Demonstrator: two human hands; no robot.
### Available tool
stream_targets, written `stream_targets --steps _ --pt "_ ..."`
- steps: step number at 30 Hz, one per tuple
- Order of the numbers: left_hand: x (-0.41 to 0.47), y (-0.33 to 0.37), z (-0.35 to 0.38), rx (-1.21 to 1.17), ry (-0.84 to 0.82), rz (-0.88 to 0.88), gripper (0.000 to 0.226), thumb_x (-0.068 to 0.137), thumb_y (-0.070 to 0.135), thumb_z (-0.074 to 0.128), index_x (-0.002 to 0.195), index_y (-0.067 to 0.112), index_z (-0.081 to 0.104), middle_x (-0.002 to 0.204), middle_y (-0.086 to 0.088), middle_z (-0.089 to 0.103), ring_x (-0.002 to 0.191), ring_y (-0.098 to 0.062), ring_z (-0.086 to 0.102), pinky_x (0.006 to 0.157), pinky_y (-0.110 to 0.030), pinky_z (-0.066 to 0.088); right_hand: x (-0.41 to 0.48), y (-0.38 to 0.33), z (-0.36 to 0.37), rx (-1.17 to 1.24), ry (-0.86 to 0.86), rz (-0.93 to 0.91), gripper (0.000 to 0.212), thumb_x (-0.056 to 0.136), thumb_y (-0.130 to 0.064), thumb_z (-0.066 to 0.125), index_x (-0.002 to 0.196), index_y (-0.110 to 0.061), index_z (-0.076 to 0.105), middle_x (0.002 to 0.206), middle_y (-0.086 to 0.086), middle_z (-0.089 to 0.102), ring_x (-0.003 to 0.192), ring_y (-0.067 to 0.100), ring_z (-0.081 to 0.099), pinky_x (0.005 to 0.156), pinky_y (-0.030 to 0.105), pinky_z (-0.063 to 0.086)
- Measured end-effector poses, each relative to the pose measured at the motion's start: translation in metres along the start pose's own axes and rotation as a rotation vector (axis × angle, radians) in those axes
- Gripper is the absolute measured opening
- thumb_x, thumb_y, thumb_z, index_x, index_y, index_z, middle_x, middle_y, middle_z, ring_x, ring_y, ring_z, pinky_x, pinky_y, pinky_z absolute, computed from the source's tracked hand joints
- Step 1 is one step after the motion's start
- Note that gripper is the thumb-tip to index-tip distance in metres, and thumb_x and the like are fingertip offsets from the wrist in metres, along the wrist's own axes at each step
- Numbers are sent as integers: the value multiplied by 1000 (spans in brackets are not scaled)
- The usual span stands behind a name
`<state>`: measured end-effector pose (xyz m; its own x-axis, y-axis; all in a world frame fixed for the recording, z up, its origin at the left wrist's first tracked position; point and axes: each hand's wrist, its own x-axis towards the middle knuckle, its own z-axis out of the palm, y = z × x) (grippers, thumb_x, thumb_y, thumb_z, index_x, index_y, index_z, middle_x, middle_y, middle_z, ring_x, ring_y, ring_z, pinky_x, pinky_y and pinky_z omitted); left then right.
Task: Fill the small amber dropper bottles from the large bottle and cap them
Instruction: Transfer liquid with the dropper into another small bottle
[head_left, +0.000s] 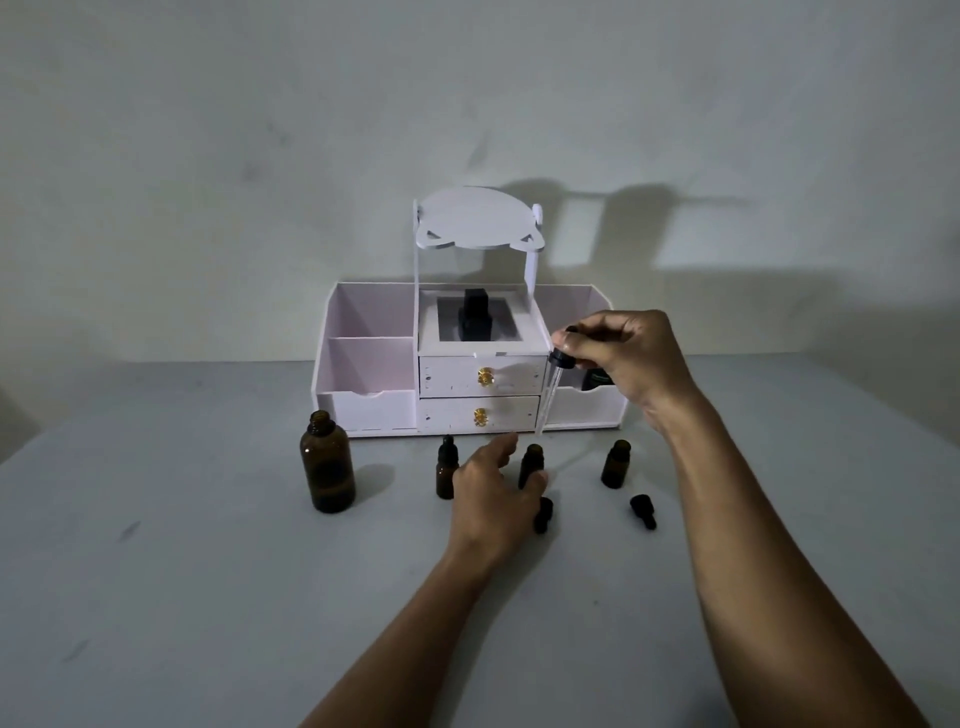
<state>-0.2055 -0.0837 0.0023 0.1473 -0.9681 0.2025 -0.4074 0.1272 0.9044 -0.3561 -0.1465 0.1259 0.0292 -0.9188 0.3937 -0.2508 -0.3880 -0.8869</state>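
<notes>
The large amber bottle (327, 463) stands uncapped at the left of the table. Three small amber bottles stand in a row: a capped one (445, 470), an uncapped middle one (531, 463) and an uncapped right one (616, 464). My left hand (493, 486) grips the middle bottle from the side. My right hand (626, 356) pinches the black bulb of a long glass dropper (549, 392), whose tip hangs just above the middle bottle's mouth. Two loose black dropper caps lie on the table, one (543, 514) by my left hand, one (643, 511) further right.
A white and pink desk organiser (371, 402) with two drawers and side bins stands against the wall behind the bottles. A black bottle (474, 319) sits in its centre well, and a dark item (595, 379) shows in the right bin.
</notes>
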Motion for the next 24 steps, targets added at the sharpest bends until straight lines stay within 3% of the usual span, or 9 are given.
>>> stream_targets --steps 3,8,13,24 --pt "3 -3 0 5 -2 0 53 85 22 77 135 13 62 126 -2 70 112 -10 65 95 -19 48 0 3 1 -19 2 12 17 76 -14 84 88 -4 78 72 4 75 56 6 65 59 24 56" --pt "3 -6 0 9 -14 31 39 85 14 76 124 16 71 112 3 75 100 -5 69 97 -22 54 -2 6 6 -36 -29 19 14 77 -13 83 87 -4 78 71 2 74 54 2 65 54 17 51" --pt "3 -7 -1 26 -23 52 36 87 11 74 123 14 71 111 3 75 96 -3 66 78 6 41 -2 7 6 -67 -40 -2 13 78 -11 83 87 -3 78 71 1 74 54 0 65 54 13 49" --pt "4 -9 0 36 -25 48 37 88 10 74 125 13 70 116 0 74 100 -3 64 76 8 39 -4 4 8 -143 -32 -106 6 77 -7 83 79 -11 78 65 -12 71 56 -4 65 55 12 50"
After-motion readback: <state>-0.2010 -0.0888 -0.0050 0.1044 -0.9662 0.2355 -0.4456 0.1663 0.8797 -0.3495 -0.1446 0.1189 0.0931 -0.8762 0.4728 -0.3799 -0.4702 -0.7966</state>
